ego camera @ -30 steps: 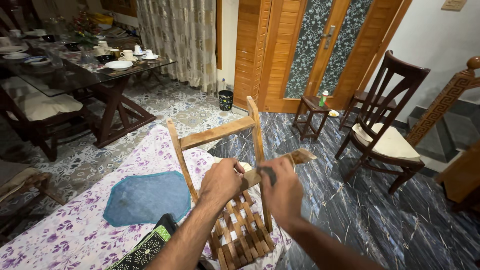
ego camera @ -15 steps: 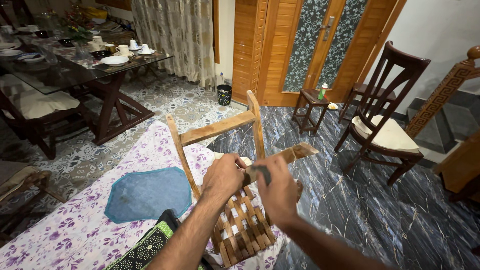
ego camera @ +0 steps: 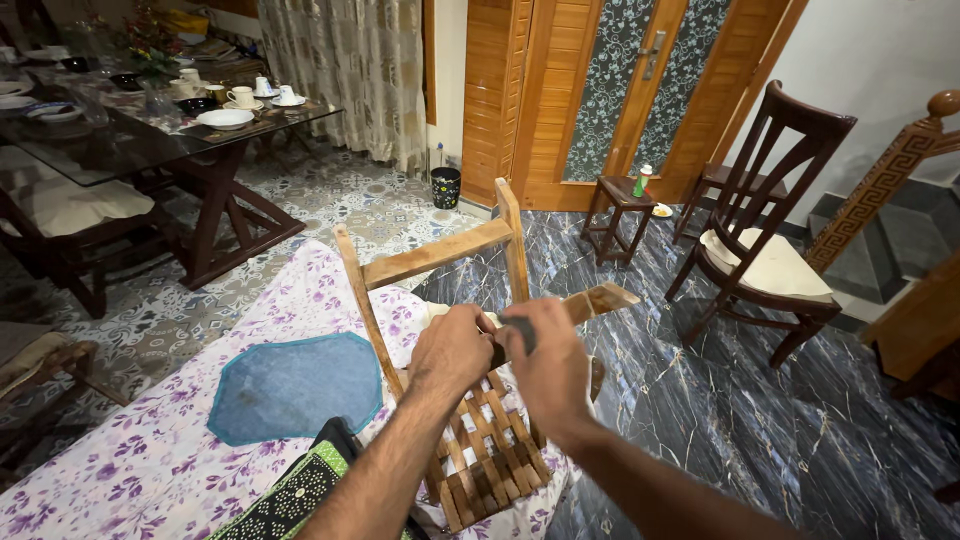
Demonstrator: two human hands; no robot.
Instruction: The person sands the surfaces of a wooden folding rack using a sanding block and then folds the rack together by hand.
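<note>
A small wooden chair [ego camera: 440,250] with a woven slat seat [ego camera: 490,450] stands on a floral purple-and-white cloth [ego camera: 130,460]. My left hand [ego camera: 452,348] grips the chair's armrest rail near its back end. Close beside it, my right hand [ego camera: 545,365] is closed around a small dark tool pressed against the same wooden armrest [ego camera: 600,298]. The tool is mostly hidden by my fingers. Both hands touch the rail just above the seat.
A blue mat [ego camera: 295,385] lies on the cloth to the left. A dark patterned cloth [ego camera: 290,495] sits near my left forearm. Behind stand a glass dining table [ego camera: 150,130] with crockery, a dark chair [ego camera: 770,250], a small stool [ego camera: 620,200], a bin [ego camera: 446,186] and wooden doors.
My hands stay on the armrest and have shifted only slightly along it; the view has moved a little closer and lower.
</note>
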